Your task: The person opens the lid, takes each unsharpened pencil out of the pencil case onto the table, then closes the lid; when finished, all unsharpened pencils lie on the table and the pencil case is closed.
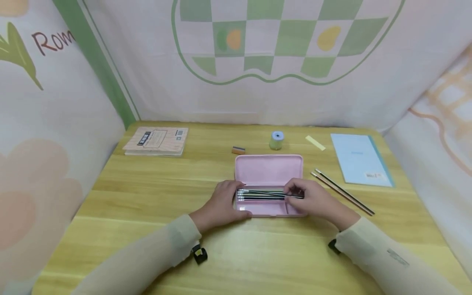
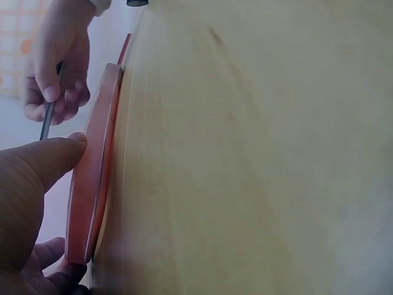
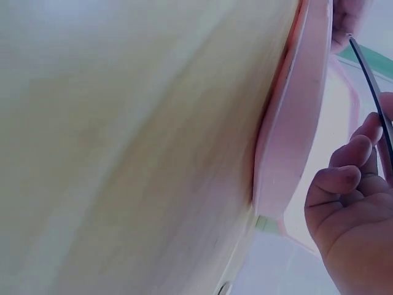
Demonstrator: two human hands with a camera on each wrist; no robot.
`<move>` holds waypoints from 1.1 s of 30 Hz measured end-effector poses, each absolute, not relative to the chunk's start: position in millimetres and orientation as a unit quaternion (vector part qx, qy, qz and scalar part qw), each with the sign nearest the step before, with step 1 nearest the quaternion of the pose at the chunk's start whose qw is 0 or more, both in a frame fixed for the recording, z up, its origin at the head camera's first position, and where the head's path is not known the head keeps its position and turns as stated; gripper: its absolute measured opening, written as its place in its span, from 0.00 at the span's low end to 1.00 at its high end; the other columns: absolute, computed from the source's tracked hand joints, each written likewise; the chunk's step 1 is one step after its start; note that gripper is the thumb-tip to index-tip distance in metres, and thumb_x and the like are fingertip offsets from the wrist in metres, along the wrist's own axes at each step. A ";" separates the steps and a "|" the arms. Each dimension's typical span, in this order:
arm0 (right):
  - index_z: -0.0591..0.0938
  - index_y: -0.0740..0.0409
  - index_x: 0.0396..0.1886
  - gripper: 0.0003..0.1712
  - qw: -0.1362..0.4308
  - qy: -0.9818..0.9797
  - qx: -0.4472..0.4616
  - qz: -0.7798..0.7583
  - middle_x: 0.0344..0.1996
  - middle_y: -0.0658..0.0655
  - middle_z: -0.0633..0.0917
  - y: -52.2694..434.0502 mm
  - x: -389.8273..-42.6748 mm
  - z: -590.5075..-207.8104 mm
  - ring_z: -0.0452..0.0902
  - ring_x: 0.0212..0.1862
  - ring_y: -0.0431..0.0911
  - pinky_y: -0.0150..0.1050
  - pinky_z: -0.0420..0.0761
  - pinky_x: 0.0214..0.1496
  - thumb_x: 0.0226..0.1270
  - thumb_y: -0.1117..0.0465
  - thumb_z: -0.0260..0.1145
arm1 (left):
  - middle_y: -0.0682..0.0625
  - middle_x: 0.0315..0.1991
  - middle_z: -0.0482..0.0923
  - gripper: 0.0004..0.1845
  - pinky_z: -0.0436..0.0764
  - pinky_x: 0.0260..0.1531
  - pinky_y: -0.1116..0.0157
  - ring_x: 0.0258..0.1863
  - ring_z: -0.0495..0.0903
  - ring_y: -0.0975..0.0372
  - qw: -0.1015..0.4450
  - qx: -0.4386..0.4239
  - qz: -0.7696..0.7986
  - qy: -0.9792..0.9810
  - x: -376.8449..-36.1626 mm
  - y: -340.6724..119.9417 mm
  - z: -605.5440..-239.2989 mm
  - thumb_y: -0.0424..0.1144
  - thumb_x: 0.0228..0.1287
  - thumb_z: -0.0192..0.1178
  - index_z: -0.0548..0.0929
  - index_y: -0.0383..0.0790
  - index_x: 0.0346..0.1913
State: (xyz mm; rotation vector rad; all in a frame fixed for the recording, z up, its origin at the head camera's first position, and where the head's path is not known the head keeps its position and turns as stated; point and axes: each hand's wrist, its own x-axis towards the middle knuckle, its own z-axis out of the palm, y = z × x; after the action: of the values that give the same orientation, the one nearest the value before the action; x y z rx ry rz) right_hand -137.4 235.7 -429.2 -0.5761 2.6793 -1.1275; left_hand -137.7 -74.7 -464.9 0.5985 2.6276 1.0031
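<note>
A pink pencil case (image 1: 269,169) lies on the table with its lid swung up and back. Several pencils (image 1: 259,198) lie side by side in its long compartment. My left hand (image 1: 221,205) grips the case's left end, thumb (image 2: 61,153) against the front wall and fingers round the end. Over the right part of the case, my right hand (image 1: 313,200) pinches a dark pencil (image 3: 367,70) between thumb and fingers. That pencil slants above the others, its tip end pointing right. To the right of the case lie two more pencils (image 1: 343,190), dark and light.
At the back left is a patterned notebook (image 1: 156,140). Behind the case stand a small brown-and-grey eraser (image 1: 238,150) and a round green-and-lilac pencil sharpener (image 1: 276,140). A yellow strip (image 1: 315,143) and a light blue notebook (image 1: 361,159) lie at the back right.
</note>
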 end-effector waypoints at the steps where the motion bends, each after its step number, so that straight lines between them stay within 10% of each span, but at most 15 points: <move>1: 0.85 0.49 0.39 0.07 0.085 0.900 -0.190 -0.383 0.35 0.47 0.84 238.1 -136.1 -429.0 0.78 0.39 0.45 0.37 0.81 0.41 0.65 0.65 0.72 | 0.47 0.73 0.66 0.49 0.63 0.74 0.51 0.74 0.59 0.52 0.134 0.205 0.345 0.906 -137.6 -74.6 -464.8 0.61 0.53 0.77 0.68 0.44 0.74; 26: 0.82 0.62 0.50 0.11 -0.061 0.916 -0.019 -0.395 0.38 0.42 0.85 384.3 -114.1 -425.0 0.77 0.41 0.27 0.19 0.75 0.41 0.75 0.60 0.67 | 0.46 0.72 0.66 0.50 0.64 0.73 0.51 0.73 0.60 0.51 0.128 0.205 0.354 0.903 -134.8 -73.6 -468.1 0.61 0.53 0.77 0.68 0.42 0.74; 33: 0.82 0.60 0.50 0.16 -0.029 0.935 0.025 -0.352 0.60 0.67 0.81 404.7 -113.7 -431.3 0.66 0.45 0.17 0.14 0.69 0.43 0.76 0.51 0.66 | 0.46 0.73 0.66 0.50 0.63 0.74 0.50 0.73 0.60 0.51 0.131 0.205 0.352 0.904 -135.7 -73.4 -467.7 0.62 0.53 0.77 0.68 0.43 0.74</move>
State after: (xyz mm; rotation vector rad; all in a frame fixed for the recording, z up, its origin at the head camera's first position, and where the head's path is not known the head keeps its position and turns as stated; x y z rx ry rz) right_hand -113.7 404.7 -431.3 0.0799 2.9935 -1.1271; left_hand -135.7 -73.4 -467.7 0.5956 2.6250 1.0209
